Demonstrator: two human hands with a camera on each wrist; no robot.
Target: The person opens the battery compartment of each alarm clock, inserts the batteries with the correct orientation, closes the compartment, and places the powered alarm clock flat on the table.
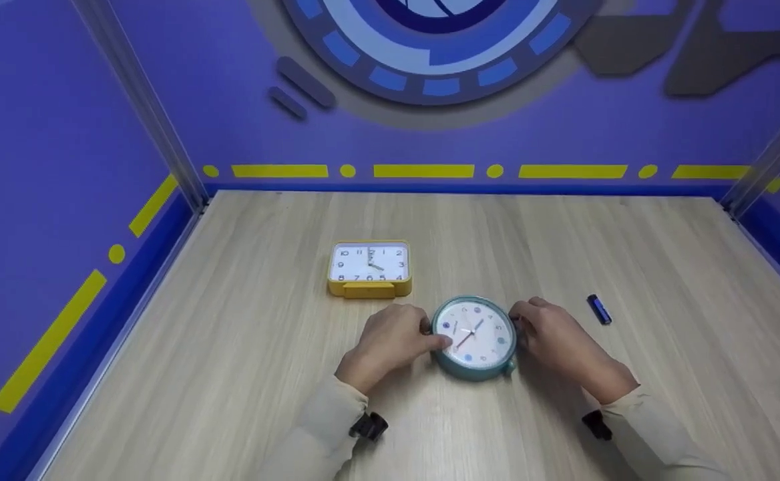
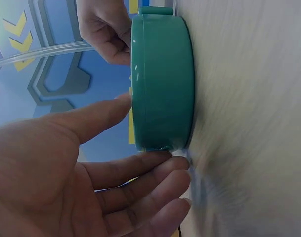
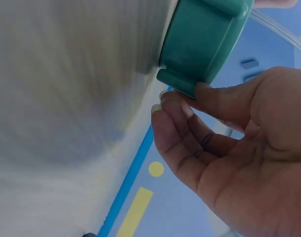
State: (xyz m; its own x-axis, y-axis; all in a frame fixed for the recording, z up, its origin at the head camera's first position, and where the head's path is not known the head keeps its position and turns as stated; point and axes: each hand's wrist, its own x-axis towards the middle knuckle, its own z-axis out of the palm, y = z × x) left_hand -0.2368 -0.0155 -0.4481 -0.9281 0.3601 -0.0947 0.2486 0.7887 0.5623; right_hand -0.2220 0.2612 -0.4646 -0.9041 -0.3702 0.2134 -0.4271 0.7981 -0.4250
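Note:
A round teal alarm clock (image 1: 473,334) lies on the table with its white dial facing up. My left hand (image 1: 390,341) grips its left side, the thumb over the rim of the dial. In the left wrist view, the index fingertip meets the wall of the green case (image 2: 162,84), and the other fingers trail loosely beside it. On the opposite side my right hand (image 1: 553,334) pinches the clock's edge. The right wrist view shows that thumb and fingertips at a short green foot (image 3: 177,81) jutting from the case.
A yellow rectangular alarm clock (image 1: 370,267) stands behind and left of the teal one. To the right lies a small blue and black battery (image 1: 599,309). Blue panels (image 1: 430,147) wall in the wooden table (image 1: 263,254) at the back and sides.

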